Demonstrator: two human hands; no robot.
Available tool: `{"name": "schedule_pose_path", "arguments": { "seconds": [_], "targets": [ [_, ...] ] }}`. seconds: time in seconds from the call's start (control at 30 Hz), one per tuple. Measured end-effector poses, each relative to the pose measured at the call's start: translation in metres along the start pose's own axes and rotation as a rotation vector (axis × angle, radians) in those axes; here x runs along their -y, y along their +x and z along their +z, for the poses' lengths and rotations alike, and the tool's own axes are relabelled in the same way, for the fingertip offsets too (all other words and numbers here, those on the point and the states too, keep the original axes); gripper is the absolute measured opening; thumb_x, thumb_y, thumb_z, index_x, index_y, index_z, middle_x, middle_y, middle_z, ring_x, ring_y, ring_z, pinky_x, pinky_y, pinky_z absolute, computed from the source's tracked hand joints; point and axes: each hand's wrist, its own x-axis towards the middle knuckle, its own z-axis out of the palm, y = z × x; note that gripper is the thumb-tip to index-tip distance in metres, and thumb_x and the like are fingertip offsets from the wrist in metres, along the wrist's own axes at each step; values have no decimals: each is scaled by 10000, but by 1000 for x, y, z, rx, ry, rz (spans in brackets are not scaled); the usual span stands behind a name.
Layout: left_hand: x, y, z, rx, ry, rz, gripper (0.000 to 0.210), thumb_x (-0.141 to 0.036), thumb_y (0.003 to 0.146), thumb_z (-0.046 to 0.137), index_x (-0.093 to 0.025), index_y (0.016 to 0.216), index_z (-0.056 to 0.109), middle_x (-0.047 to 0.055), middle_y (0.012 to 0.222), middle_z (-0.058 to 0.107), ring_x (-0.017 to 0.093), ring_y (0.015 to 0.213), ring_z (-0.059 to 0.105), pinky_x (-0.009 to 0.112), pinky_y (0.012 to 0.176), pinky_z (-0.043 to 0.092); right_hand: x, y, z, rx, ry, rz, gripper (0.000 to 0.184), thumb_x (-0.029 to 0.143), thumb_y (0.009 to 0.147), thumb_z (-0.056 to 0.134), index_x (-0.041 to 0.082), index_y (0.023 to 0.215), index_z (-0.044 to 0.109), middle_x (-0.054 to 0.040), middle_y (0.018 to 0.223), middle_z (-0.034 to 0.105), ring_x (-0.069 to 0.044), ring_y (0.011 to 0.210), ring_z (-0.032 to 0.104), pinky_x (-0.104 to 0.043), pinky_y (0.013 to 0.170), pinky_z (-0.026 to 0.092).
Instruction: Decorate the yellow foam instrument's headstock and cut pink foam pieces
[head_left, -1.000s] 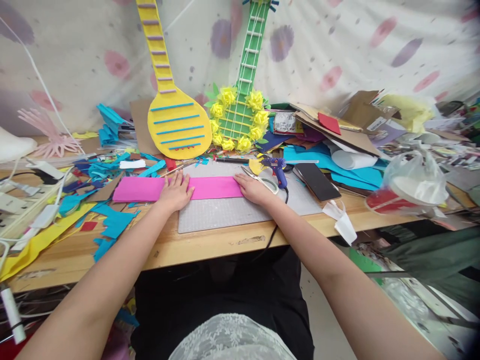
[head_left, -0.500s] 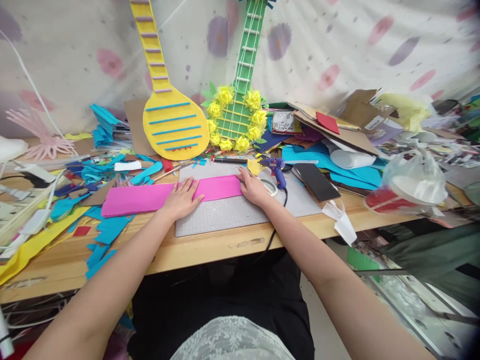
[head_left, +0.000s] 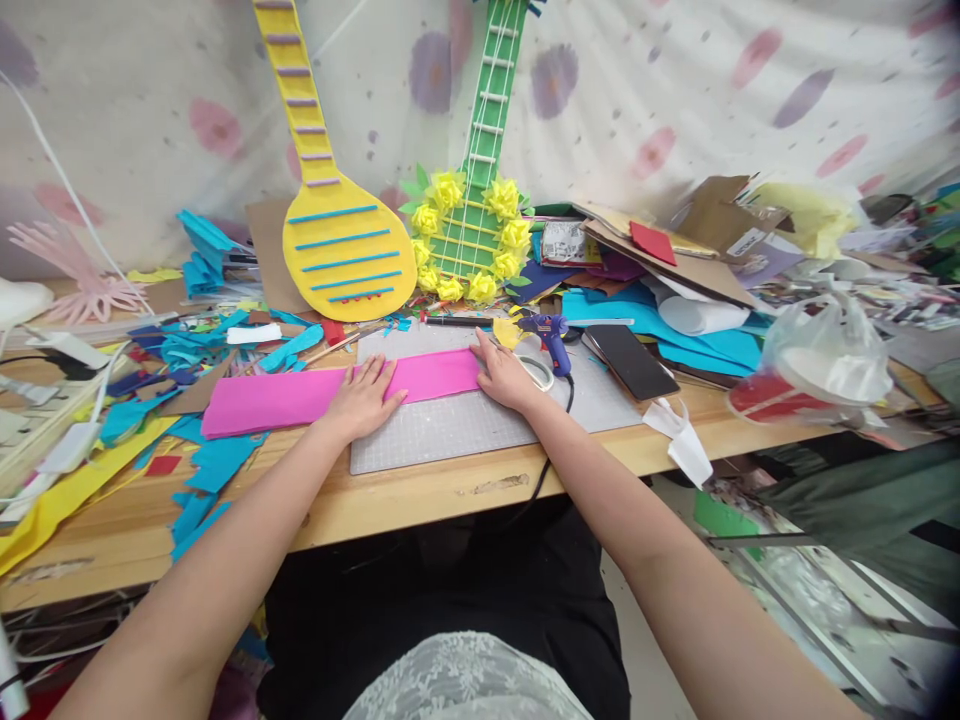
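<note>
A long folded strip of bright pink crepe paper (head_left: pixel 262 402) lies across a grey cutting mat (head_left: pixel 420 438), its left end reaching past the mat over blue scraps. My left hand (head_left: pixel 363 397) rests flat on the strip near its middle, fingers spread. At the strip's right end is my right hand (head_left: pixel 501 370), fingers extended and touching the paper; part of that end is hidden beneath them. Just right of this hand lie a white tape roll (head_left: pixel 538 374) and a blue glue gun (head_left: pixel 553 338) with a dark cord.
Behind stand a yellow paper guitar (head_left: pixel 349 250) and a green one (head_left: pixel 469 235) ringed with yellow flowers. A black phone (head_left: pixel 631 362) lies on the mat's right side. Further right sits a bagged red-and-white tub (head_left: pixel 810 370). Blue paper scraps (head_left: pixel 214 470) cover the left side.
Both hands stay in the same place on the pink strip. The view has shifted very slightly; nothing else visibly moves.
</note>
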Motion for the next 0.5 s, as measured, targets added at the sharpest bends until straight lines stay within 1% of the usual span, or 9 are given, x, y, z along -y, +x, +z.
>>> {"name": "schedule_pose_path", "arguments": {
  "seconds": [0.17,0.33,0.4,0.5],
  "targets": [
    [1,1,1,-20,2,7,683,-528,908,198,-127,1461,219,119,1535,142,243,1417,110,464,1134,106,-3,1,0,22,-16,-18,779,114,729,399,42,1456,130,-140,1314,534,-255,1237,456,-455,1070,300],
    [4,3,5,-32,9,6,690,-535,906,200,-125,1461,220,123,1534,146,242,1416,116,459,1136,102,-5,1,-1,54,-15,-35,762,129,728,390,23,1447,162,-177,1353,483,-265,1275,422,-464,1086,277],
    [5,5,6,-36,4,13,696,-544,904,191,-128,1461,221,121,1535,146,240,1417,113,462,1136,98,-5,1,-1,37,12,-37,774,127,715,401,27,1446,168,-190,1368,461,-269,1265,433,-467,1074,300],
    [8,12,5,-44,-2,19,692,-543,903,192,-132,1458,231,114,1534,154,234,1417,111,455,1138,93,-7,6,-1,-22,98,-21,799,109,696,407,52,1452,157,-188,1394,427,-264,1269,429,-470,1054,335]
  ]
}}
